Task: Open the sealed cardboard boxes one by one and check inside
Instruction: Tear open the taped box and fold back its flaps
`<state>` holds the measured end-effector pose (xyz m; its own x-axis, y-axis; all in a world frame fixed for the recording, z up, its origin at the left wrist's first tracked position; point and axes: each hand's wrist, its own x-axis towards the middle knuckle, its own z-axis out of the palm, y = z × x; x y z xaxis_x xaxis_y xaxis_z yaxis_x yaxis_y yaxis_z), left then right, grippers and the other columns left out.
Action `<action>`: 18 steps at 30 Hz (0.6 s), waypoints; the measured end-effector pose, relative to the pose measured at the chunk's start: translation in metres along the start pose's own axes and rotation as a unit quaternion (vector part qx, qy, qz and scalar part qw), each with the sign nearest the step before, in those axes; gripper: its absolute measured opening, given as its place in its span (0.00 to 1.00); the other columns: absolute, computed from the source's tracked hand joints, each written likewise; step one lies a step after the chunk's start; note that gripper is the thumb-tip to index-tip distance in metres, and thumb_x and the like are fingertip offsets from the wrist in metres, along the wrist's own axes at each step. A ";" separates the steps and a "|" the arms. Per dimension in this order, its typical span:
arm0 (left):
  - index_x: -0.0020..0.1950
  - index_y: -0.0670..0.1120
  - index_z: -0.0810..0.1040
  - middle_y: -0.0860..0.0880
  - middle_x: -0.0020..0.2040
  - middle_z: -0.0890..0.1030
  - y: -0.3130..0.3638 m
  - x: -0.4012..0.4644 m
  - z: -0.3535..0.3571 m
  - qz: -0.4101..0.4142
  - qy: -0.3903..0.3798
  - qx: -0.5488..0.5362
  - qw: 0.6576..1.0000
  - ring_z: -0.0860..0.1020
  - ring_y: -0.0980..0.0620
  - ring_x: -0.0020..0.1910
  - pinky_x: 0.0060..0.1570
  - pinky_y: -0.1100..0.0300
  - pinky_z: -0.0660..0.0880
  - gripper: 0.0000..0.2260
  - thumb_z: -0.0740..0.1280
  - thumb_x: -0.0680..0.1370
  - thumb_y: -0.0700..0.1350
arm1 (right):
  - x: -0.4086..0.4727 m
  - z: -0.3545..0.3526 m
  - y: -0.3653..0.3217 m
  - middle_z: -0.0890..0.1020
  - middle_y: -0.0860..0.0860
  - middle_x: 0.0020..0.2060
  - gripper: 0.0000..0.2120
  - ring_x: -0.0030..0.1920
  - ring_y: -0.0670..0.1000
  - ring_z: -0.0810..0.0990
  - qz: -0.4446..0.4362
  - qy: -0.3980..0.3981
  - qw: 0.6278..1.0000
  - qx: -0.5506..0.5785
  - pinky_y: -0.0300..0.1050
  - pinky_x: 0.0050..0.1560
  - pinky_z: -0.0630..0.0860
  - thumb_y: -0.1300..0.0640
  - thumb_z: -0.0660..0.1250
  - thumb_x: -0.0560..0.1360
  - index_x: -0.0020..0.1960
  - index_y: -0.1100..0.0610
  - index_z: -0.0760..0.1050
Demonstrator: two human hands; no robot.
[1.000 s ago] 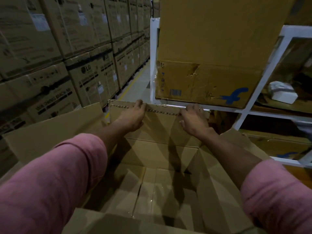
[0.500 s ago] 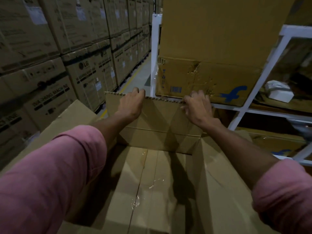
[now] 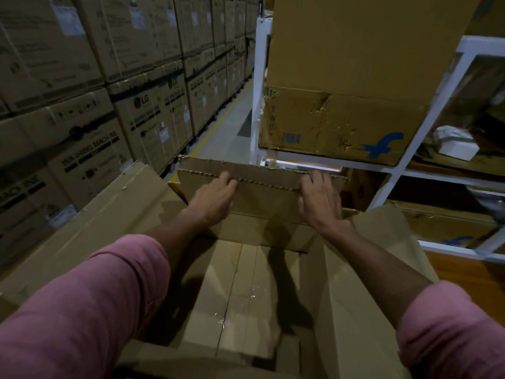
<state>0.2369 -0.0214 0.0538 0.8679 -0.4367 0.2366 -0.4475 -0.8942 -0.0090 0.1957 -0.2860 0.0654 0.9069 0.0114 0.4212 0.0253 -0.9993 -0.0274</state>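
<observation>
An open cardboard box (image 3: 355, 310) stands right below me, its flaps spread out and its taped bottom (image 3: 237, 296) bare. The far flap (image 3: 265, 195) stands up at the box's far side. My left hand (image 3: 214, 199) grips that flap's top edge on the left, fingers curled over it. My right hand (image 3: 319, 199) grips the same edge on the right. A second corrugated edge (image 3: 229, 161) shows just behind the flap.
Stacked washing machine cartons (image 3: 90, 110) wall the left side along an aisle (image 3: 226, 124). A white metal rack (image 3: 410, 149) on the right carries a large dented carton (image 3: 341, 124) with a blue logo, close beyond the flap. A white packet (image 3: 453, 143) lies on the rack.
Both hands stayed on the far flap's top edge. The flap now leans a little nearer to me, and my view has tipped down into the box.
</observation>
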 end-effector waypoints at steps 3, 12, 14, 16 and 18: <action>0.71 0.47 0.67 0.44 0.67 0.70 -0.001 -0.008 0.011 -0.013 -0.135 0.021 0.991 0.72 0.44 0.63 0.62 0.43 0.73 0.19 0.64 0.82 0.50 | -0.005 0.004 0.001 0.74 0.56 0.54 0.12 0.53 0.55 0.73 0.000 0.019 1.000 -0.005 0.47 0.48 0.77 0.64 0.71 0.74 0.56 0.57 0.74; 0.82 0.56 0.39 0.50 0.81 0.31 -0.012 0.012 0.032 -0.078 -0.066 -0.019 0.995 0.36 0.38 0.80 0.74 0.29 0.46 0.42 0.64 0.79 0.62 | 0.001 0.027 0.000 0.64 0.58 0.74 0.32 0.75 0.62 0.63 -0.006 -0.093 0.995 -0.043 0.64 0.72 0.64 0.50 0.69 0.77 0.77 0.53 0.61; 0.81 0.58 0.36 0.53 0.80 0.27 -0.014 0.026 0.034 -0.083 -0.088 -0.029 0.992 0.32 0.39 0.79 0.73 0.29 0.43 0.43 0.62 0.78 0.65 | 0.005 0.037 0.000 0.61 0.57 0.75 0.34 0.76 0.61 0.60 -0.006 -0.082 0.996 -0.046 0.65 0.71 0.63 0.47 0.70 0.76 0.77 0.52 0.59; 0.81 0.59 0.35 0.55 0.78 0.24 -0.015 0.037 0.037 -0.090 -0.120 -0.046 0.988 0.30 0.40 0.79 0.73 0.29 0.42 0.42 0.61 0.79 0.67 | 0.012 0.043 0.001 0.60 0.55 0.75 0.36 0.75 0.61 0.59 0.003 -0.082 0.995 -0.050 0.67 0.69 0.65 0.45 0.71 0.75 0.77 0.52 0.59; 0.82 0.59 0.37 0.56 0.77 0.24 -0.015 0.049 0.041 -0.097 -0.145 -0.070 0.982 0.32 0.40 0.79 0.74 0.27 0.44 0.41 0.61 0.79 0.66 | 0.021 0.047 0.004 0.61 0.55 0.74 0.36 0.74 0.61 0.61 0.004 -0.087 0.995 -0.055 0.67 0.67 0.68 0.44 0.71 0.74 0.75 0.52 0.60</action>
<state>0.2947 -0.0338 0.0259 0.9555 -0.2877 -0.0656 -0.2759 -0.9498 0.1474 0.2351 -0.2881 0.0312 0.9663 -0.0002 0.2573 -0.0198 -0.9971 0.0734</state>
